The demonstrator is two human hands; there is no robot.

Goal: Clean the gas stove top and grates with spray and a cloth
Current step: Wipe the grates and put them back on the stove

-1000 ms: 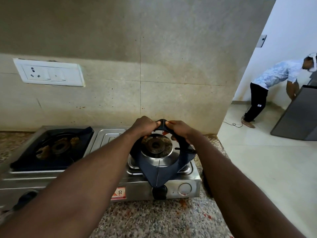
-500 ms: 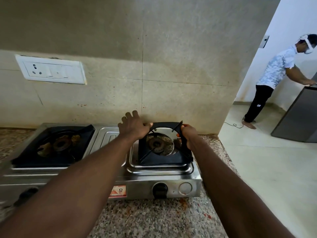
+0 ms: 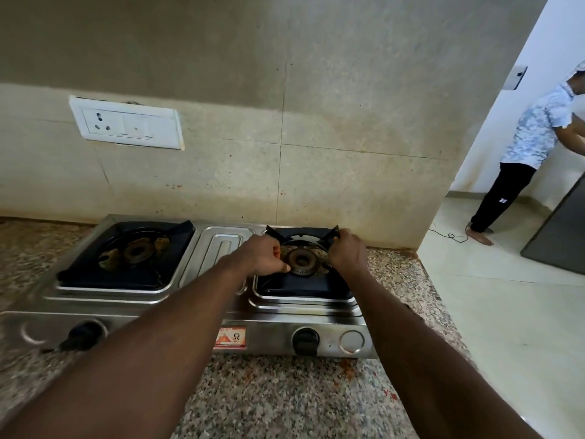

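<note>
Stove (image 3: pixel 202 324), steel, is sitting on the speckled counter (image 3: pixel 285 400) against the wall (image 3: pixel 316 122), a black grate over each of its 2 rings. Right grate (image 3: pixel 304 288) is lying in its recess, with the left hand (image 3: pixel 262 255) curling round its left side beside the right burner (image 3: pixel 300 260) and the right hand (image 3: pixel 346 251) gripping its far right prong: 2 opposed grips, likely for keeping it level while seating or lifting it. Left grate (image 3: pixel 126 275) is resting untouched; no spray or cloth is showing.
</note>
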